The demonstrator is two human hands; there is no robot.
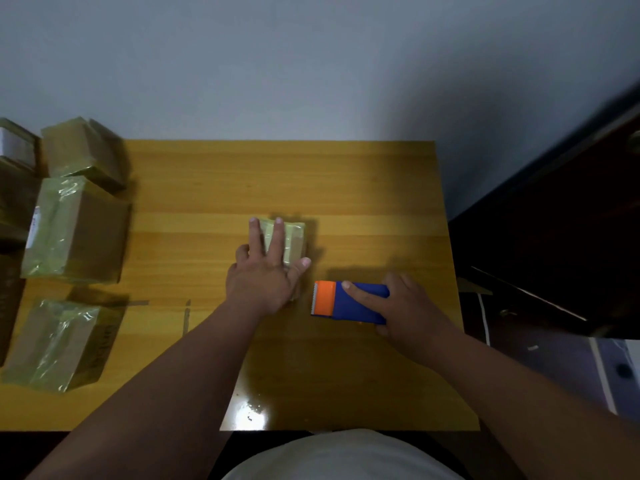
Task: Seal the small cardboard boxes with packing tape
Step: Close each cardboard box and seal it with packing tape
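Small box sits near the middle of the counter, already showing glossy tape over its top. Left hand lies flat on it, fingers straight and spread, pressing down; nothing grasped. Right hand is just right of the box, grip wrapped round the blue body of the tape dispenser, index finger stretched along its top. Orange cutter end points left toward the box; a clear gap separates dispenser and box. Cannot tell whether a tape strand still joins them.

Along the counter's left edge: a group of taped boxes, some overhanging. One or two loose strips of tape lie on the counter near the front-left.

Risks, judged from this layout:
- Toothed blade faces the left thumb, which rests at the box's near-right corner. A quick pass of the dispenser toward the box could nick it.
- The box looks light; only the flat palm pins it. If the palm lifts while tape is pulled, the box may slide or tip and the tape may wrinkle.
- Fingers cover much of the top. Tape laid now could stick over or beside them, leaving an unpressed seam.
- Loose strips could catch a forearm or a box dragged across them.
- Boxes overhanging the left edge could be knocked off when this one is set aside.
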